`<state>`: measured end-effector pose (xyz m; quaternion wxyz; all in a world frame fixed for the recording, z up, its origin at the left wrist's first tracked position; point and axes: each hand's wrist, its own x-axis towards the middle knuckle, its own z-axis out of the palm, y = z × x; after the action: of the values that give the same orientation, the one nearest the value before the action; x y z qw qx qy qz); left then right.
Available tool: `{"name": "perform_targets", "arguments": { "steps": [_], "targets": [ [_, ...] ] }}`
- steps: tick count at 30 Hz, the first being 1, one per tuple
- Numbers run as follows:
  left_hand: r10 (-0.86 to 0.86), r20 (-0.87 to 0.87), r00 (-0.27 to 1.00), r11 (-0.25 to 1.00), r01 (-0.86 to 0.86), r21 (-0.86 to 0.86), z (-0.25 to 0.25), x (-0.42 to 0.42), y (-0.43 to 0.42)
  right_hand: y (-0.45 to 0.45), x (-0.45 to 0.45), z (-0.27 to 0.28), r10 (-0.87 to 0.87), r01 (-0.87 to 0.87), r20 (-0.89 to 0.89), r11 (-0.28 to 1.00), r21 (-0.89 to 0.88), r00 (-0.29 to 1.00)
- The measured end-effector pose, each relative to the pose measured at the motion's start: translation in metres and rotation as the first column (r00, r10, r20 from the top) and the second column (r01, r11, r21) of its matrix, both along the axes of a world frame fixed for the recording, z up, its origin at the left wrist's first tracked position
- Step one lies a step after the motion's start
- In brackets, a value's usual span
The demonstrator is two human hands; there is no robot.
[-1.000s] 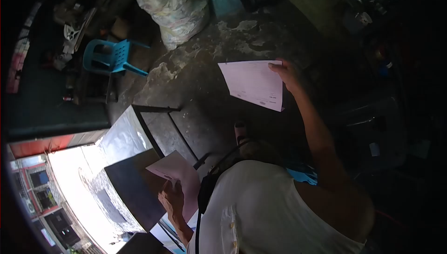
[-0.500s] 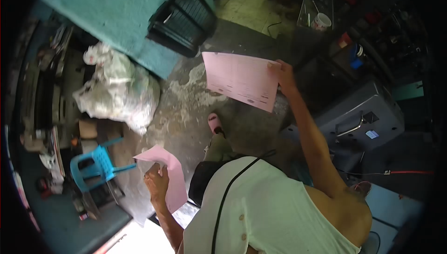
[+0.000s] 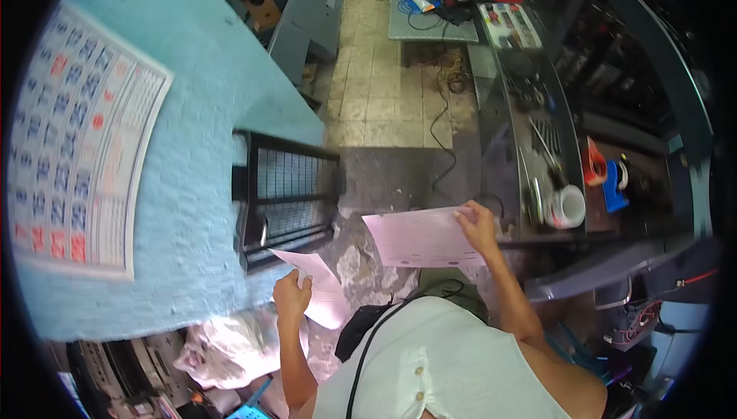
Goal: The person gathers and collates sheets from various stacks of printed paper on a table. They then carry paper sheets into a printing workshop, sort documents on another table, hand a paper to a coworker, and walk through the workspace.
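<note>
A pink printed sheet of paper (image 3: 418,239) spreads out in front of my body, and my right hand (image 3: 477,229) pinches it near its upper right corner. Lower on the left, my left hand (image 3: 292,296) has its fingers closed on another pink sheet of paper (image 3: 326,292). That second sheet tilts and bends away from the hand. Faint lines of print show on the right-hand sheet, too small to read. The two sheets are apart from each other.
A blue wall (image 3: 199,112) with a large calendar (image 3: 92,143) rises at left, beside a black metal grille (image 3: 288,193). White plastic bags (image 3: 230,350) lie below. At right, a workbench carries a white bucket (image 3: 568,208) and tools. A cable (image 3: 437,135) crosses the tiled floor.
My view has swung up and forward, bringing the calendar and workbench into sight. The grey box at right and the pink slipper have left view. Both hands keep their sheets.
</note>
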<state>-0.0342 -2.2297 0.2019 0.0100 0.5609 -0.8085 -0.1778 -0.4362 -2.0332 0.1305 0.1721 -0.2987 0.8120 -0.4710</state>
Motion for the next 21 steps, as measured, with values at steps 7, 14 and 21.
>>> {"name": "perform_targets", "arguments": {
  "steps": [7,14,21],
  "targets": [
    [0.077,-0.278,0.957,0.997,-0.065,0.051,0.033,-0.167,-0.237,-0.247,-0.148,0.058,0.014,-0.016,0.024,0.998,0.066,1.0],
    [0.097,-0.423,0.901,0.994,-0.106,0.003,0.03,-0.334,-0.465,-0.473,-0.323,0.089,0.012,-0.012,-0.096,1.0,-0.003,0.995],
    [-0.055,-0.379,0.924,0.998,0.061,0.003,0.052,-0.516,-0.689,-0.648,-0.469,0.058,-0.14,0.146,-0.105,0.988,0.05,0.985]
  ]
}}
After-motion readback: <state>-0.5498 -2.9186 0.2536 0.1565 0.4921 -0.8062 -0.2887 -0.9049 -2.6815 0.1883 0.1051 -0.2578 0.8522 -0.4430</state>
